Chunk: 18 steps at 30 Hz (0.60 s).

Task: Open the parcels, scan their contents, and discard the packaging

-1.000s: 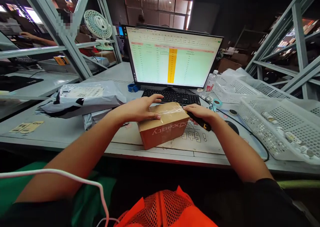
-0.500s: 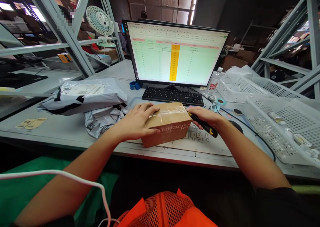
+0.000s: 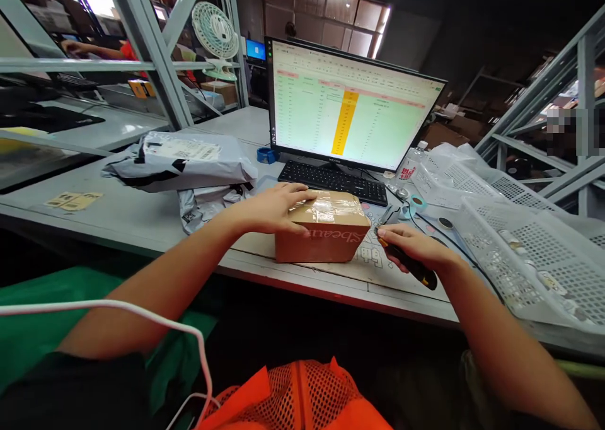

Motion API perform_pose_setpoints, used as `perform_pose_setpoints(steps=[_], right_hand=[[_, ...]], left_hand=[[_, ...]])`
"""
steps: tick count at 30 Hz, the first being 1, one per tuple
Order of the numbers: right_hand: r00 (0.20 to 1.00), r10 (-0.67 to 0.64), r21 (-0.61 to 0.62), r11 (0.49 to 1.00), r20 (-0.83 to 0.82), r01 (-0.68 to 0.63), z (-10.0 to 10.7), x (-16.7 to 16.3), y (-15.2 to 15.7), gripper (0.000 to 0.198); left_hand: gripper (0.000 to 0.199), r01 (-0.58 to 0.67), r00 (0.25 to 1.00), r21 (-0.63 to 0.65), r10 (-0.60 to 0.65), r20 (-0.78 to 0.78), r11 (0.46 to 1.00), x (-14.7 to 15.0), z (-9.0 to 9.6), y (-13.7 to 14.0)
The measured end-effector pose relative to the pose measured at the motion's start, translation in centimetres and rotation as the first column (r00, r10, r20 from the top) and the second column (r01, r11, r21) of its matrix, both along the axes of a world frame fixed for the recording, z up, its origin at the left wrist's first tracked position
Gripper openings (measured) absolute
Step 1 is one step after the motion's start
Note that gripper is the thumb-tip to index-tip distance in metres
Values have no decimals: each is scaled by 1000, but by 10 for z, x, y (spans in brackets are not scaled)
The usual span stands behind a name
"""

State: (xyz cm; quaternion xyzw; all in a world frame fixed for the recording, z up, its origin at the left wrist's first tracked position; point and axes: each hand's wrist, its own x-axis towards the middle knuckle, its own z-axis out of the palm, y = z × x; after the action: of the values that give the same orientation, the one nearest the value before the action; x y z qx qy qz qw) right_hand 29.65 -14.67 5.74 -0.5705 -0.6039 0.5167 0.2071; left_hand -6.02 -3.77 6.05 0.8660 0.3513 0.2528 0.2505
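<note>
A brown cardboard box [image 3: 321, 244] with clear tape over its top sits on the desk in front of me. My left hand [image 3: 276, 208] grips its left end, fingers over the top and thumb against the near side. Just right of the box, my right hand [image 3: 410, 244] is closed around a black and yellow utility knife [image 3: 418, 271]. The knife's blade is out and points up and away, apart from the box.
Behind the box stand a black keyboard [image 3: 309, 176] and a monitor [image 3: 312, 108]. Grey plastic mailing bags [image 3: 198, 171] are piled at left. White perforated baskets [image 3: 534, 247] holding small bottles line the right side. A white cable [image 3: 142, 313] crosses low at left.
My right hand has drawn the knife away from the box's right end, to the right. My left hand stays on the box, and the view has shifted and tilted.
</note>
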Motion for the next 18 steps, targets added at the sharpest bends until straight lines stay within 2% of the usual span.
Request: perform_pose_setpoints(steps=[1, 3, 4, 6, 8, 10, 13, 15, 18], right_hand=[[999, -13, 57, 998, 39, 11, 3, 6, 0, 53], [983, -47, 251, 968, 178, 1, 14, 15, 3, 51], [959, -77, 363, 931, 273, -28, 21, 16, 6, 48], [879, -162, 551, 824, 449, -129, 37, 7, 15, 38], [788, -235, 642, 726, 569, -247, 52, -20, 28, 29], [690, -260, 640, 672, 675, -372, 62, -62, 43, 27], [521, -219, 521, 653, 825, -550, 70, -132, 65, 31], [439, -174, 439, 643, 882, -627, 71, -169, 78, 32], [359, -122, 353, 624, 925, -697, 70, -200, 90, 33]], left_hand=[[85, 2, 1000, 29, -2, -10, 1000, -3, 1, -4], [73, -25, 999, 170, 32, -43, 985, -3, -2, -22], [65, -49, 996, 262, 65, -54, 964, -1, -7, -34], [51, -109, 987, 426, 148, -61, 898, 11, -24, -59], [47, -187, 971, 531, 237, -27, 826, 28, -46, -77], [45, -260, 956, 603, 287, 54, 754, 43, -67, -83], [42, -305, 948, 651, 287, 138, 695, 52, -90, -76], [39, -314, 946, 668, 284, 157, 675, 52, -97, -69], [36, -330, 941, 705, 274, 197, 627, 50, -101, -65]])
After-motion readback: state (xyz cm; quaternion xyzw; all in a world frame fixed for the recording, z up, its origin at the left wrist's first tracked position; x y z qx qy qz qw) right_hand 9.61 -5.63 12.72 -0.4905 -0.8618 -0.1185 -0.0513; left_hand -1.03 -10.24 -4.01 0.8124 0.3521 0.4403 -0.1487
